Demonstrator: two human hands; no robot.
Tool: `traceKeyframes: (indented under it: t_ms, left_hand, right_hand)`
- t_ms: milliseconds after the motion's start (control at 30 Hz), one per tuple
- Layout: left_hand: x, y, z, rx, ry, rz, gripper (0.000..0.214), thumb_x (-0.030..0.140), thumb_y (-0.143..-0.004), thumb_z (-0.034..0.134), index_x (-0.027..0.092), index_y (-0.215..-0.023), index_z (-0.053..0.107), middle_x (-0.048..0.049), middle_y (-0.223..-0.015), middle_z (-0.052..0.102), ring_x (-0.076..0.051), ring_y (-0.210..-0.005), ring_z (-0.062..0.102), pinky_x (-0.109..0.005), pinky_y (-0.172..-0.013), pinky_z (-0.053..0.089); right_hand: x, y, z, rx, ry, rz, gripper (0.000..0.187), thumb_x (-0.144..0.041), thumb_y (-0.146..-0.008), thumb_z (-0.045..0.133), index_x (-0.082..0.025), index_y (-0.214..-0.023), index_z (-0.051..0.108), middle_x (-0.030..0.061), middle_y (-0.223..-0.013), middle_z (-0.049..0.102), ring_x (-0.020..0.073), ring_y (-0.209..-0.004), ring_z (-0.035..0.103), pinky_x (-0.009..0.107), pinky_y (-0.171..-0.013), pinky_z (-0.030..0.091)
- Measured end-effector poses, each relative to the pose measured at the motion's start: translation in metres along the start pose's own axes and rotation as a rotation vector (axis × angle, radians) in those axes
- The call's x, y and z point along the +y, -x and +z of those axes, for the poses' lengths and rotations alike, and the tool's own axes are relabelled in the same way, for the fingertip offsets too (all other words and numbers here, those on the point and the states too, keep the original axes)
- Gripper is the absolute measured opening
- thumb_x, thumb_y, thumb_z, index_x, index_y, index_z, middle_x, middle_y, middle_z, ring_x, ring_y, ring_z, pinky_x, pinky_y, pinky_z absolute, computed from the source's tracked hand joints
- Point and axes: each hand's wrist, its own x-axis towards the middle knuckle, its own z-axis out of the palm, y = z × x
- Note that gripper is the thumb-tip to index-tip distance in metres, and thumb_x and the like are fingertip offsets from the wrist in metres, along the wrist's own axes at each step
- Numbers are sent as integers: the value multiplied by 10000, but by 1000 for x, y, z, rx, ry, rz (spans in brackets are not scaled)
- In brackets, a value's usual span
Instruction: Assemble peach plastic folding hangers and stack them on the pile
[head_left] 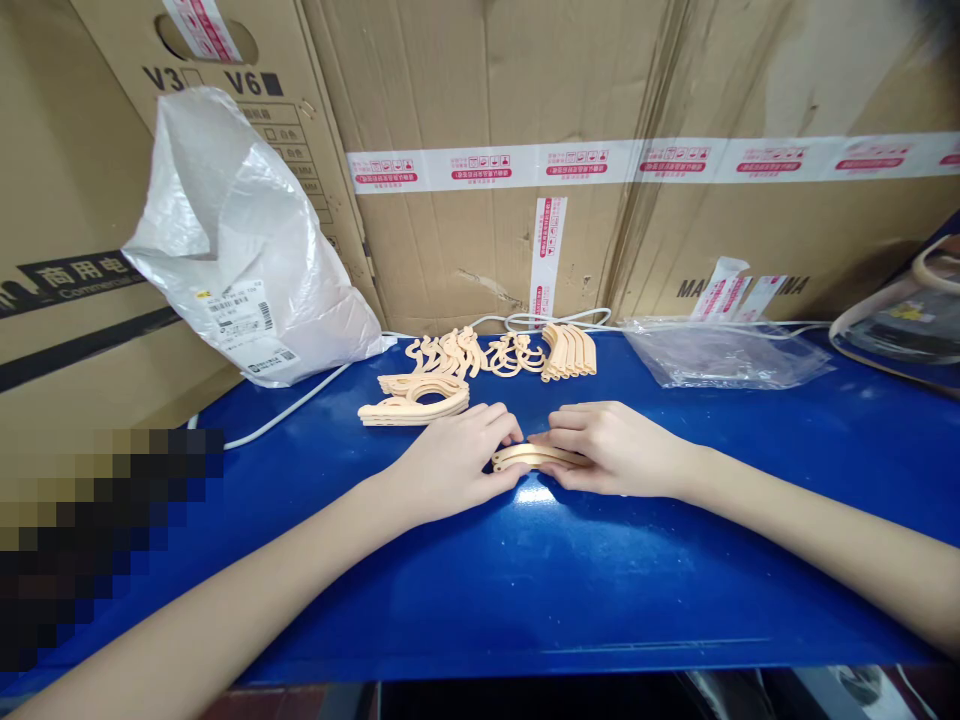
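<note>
My left hand [457,455] and my right hand [611,447] meet at the middle of the blue table [525,570]. Both pinch a small stack of curved beige plastic pieces [534,457] that lies flat on the table between them. Just beyond my left hand lies a pile of flat beige plastic pieces [415,400]. Further back are several loose hook-shaped beige parts [480,353] and a neat row of curved beige strips [570,352].
A white plastic bag [240,250] with a label leans at the back left. A clear plastic bag [720,352] lies at the back right. White cable [292,405] runs along the back. Cardboard boxes [525,150] wall off the rear. A clear container [911,315] sits far right.
</note>
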Motion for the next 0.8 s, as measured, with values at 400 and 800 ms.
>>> traceKeyframes:
  t_ms: [400, 800]
  left_hand:
    - [10, 4, -7, -154, 167, -4, 138, 276, -768, 647, 195, -778, 536, 41, -785, 577, -125, -671, 526, -254, -584, 348]
    - [6, 6, -10, -213, 63, 105, 290, 375, -796, 634, 190, -687, 439, 39, -699, 518, -127, -667, 489, -265, -578, 288]
  right_hand:
    - [75, -46, -36, 65, 239, 369, 340, -360, -950, 443, -187, -1022, 727, 104, -990, 693, 246, -915, 622, 362, -791, 406]
    - [117, -82, -7, -162, 188, 472, 220, -343, -874, 623, -201, -1008, 722, 52, -1031, 713, 214, -952, 647, 398, -879, 467]
